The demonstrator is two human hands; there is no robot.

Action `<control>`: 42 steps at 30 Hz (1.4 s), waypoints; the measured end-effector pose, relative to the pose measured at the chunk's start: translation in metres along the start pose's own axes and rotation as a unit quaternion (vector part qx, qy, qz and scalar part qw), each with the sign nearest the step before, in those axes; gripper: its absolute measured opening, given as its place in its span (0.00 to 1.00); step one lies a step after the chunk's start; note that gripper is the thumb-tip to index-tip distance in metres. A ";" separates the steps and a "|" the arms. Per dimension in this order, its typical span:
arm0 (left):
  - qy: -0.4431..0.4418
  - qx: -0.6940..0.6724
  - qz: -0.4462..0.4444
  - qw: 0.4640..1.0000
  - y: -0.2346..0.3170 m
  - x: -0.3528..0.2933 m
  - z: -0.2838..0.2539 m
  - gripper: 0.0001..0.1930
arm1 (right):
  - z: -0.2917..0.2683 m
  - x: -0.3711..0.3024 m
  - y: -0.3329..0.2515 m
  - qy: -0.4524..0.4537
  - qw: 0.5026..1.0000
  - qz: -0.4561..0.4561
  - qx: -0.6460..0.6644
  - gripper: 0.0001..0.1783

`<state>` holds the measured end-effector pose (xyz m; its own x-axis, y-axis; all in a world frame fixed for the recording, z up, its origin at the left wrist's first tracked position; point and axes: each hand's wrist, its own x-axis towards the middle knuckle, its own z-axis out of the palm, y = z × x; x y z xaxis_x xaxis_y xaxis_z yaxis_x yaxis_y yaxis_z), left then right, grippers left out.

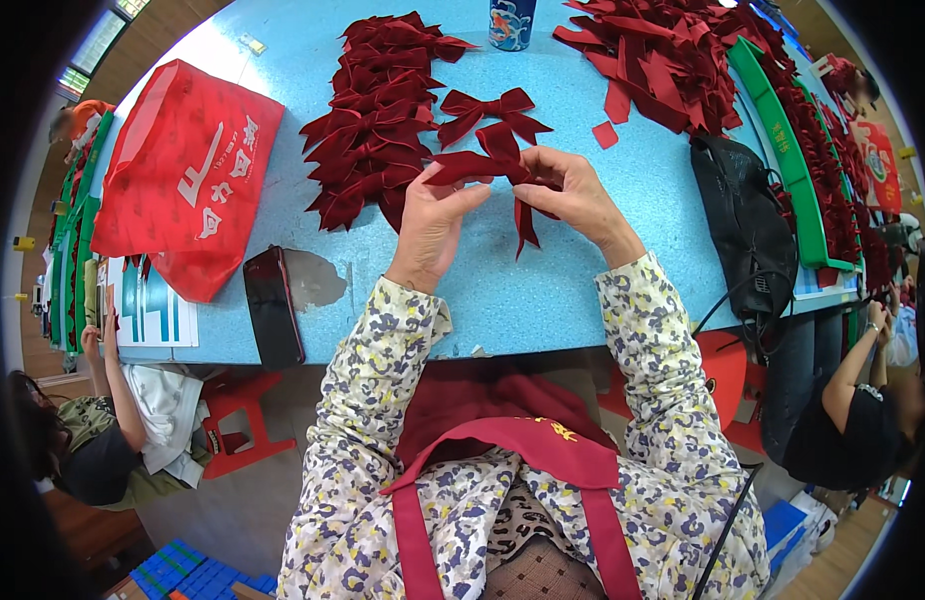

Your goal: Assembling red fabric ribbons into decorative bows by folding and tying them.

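Observation:
Above the blue tabletop I hold a dark red velvet ribbon bow (499,146) between both hands. My left hand (435,222) pinches its left loop between thumb and fingers. My right hand (580,196) grips it close to the knot on the right, and one ribbon tail hangs down below. Just beyond lies a finished-looking bow (495,112) of the same velvet. To its left, many similar bows (373,125) are heaped in an overlapping column. My right fingers partly hide the right side of the held bow.
A red bag (188,175) and a dark phone (274,305) lie on the left of the blue table (543,300). Loose red ribbon pieces (668,70) pile up far right, near a black bag (748,225) and green tray (783,150). A patterned cup (511,25) stands at the back. People sit either side.

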<state>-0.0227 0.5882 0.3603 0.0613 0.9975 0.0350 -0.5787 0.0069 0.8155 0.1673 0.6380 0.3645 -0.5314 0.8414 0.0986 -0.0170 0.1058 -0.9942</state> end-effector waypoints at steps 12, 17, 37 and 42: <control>0.017 0.044 0.042 0.998 -0.013 0.005 0.006 0.12 | 0.002 0.002 0.004 -0.015 0.998 0.045 0.042 0.15; 0.010 0.061 0.057 0.996 -0.017 0.007 0.008 0.11 | 0.004 -0.001 0.003 -0.008 0.997 -0.003 0.079 0.17; 0.100 0.080 0.005 0.992 -0.035 0.020 0.009 0.09 | -0.008 0.009 0.027 0.038 0.993 -0.019 -0.108 0.08; 0.060 0.126 0.003 0.990 -0.040 0.020 -0.005 0.07 | -0.004 0.009 0.028 0.017 0.995 -0.022 -0.099 0.08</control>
<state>-0.0025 0.6082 0.3258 -0.0468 0.9988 -0.0166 -0.3570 -0.0012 0.9341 0.1659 0.6504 0.3376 -0.5051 0.8504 0.1472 0.1286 0.2428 -0.9615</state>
